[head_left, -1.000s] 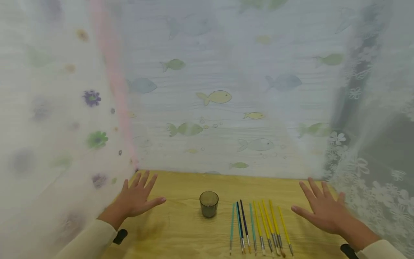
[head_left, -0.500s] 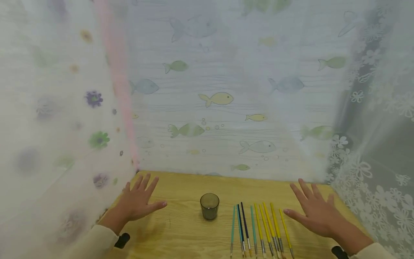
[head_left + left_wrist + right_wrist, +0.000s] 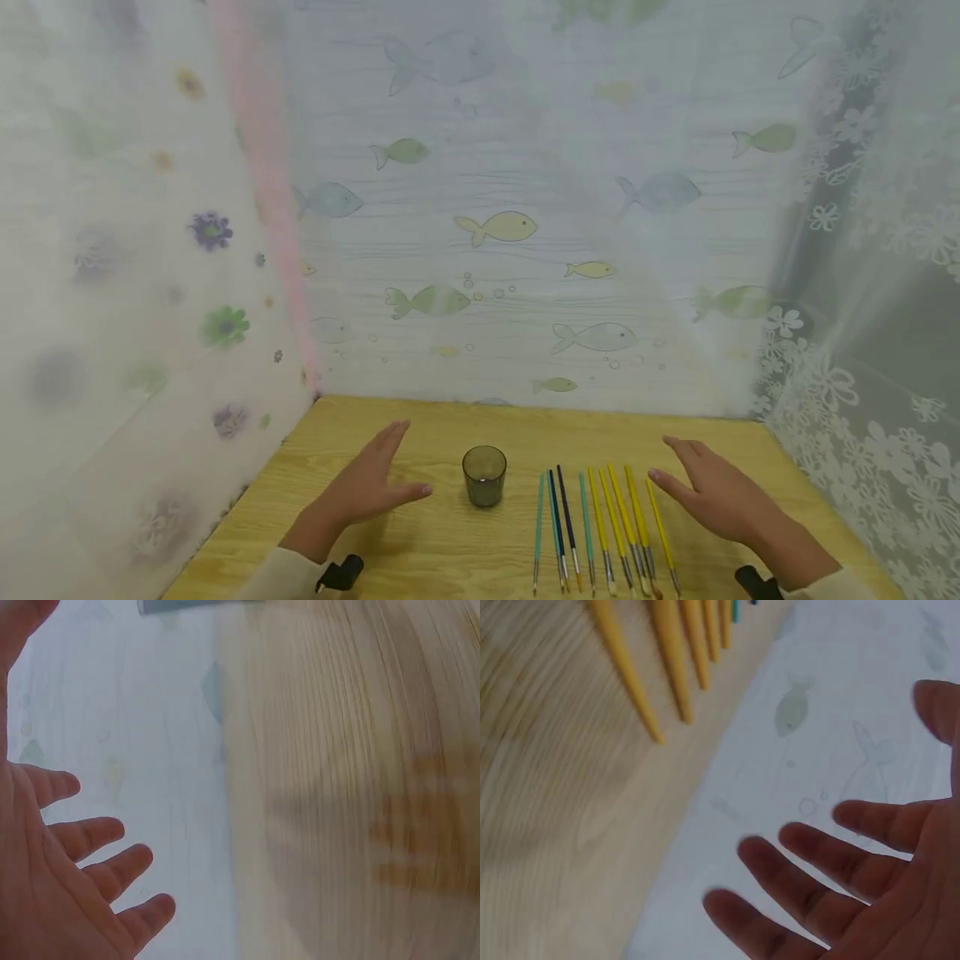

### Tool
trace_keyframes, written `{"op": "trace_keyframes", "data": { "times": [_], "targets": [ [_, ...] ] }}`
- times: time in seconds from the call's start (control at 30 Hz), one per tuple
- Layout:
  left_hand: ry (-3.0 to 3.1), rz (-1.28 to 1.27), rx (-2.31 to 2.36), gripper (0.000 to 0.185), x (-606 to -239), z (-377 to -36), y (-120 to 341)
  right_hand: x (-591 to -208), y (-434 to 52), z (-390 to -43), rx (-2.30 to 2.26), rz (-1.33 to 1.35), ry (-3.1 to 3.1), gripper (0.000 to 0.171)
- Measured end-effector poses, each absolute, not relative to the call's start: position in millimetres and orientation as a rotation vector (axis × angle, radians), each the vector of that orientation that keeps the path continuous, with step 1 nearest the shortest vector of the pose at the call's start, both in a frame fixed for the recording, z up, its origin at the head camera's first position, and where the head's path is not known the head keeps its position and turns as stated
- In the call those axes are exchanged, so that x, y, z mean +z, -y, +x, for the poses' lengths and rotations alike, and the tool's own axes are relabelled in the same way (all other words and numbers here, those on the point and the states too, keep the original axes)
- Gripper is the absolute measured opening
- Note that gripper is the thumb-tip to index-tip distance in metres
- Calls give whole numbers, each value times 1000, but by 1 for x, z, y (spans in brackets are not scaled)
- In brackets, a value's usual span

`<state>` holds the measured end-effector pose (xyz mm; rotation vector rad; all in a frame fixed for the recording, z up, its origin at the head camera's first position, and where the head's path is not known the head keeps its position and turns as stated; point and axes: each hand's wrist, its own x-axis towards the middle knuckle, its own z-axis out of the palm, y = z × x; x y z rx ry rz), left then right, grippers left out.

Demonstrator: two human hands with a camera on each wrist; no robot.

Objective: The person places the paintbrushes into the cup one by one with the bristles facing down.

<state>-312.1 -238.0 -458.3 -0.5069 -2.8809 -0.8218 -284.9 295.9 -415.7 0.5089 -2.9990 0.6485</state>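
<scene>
A dark translucent cup (image 3: pixel 484 477) stands upright on the wooden table, left of a row of paintbrushes (image 3: pixel 603 529). The brushes lie side by side with bristles toward the person; their handles are teal, dark blue and yellow. My left hand (image 3: pixel 363 487) is left of the cup, fingers extended and thumb pointing at it, holding nothing. To the right of the brushes, my right hand (image 3: pixel 716 496) has its fingers extended and holds nothing. Yellow brush handles (image 3: pixel 671 667) show beyond the fingers in the right wrist view. Bare wood fills much of the left wrist view beside the spread fingers (image 3: pixel 120 874).
A pale curtain with printed fish (image 3: pixel 498 227) hangs behind the table's far edge. Flower-patterned sheeting (image 3: pixel 227 325) closes off the left side, and sheer lace with white flowers (image 3: pixel 836 387) the right. Black straps (image 3: pixel 341 573) circle the wrists.
Both hands have moved inward, the left toward the cup and the right toward the brushes. They have turned from palms down with spread fingers to more edge-on. Cup and brushes stay in place.
</scene>
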Motion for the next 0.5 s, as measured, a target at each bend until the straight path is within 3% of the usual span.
{"op": "trace_keyframes", "data": {
  "times": [0.3,0.5],
  "targets": [
    [2709,-554,-1585,112,-480,-322,185,-424,-303,-293,993,305,3046,55],
    [2536,-580,-1917,112,-497,-326,163,-438,-304,-295,1319,101,3065,50]
  ]
}}
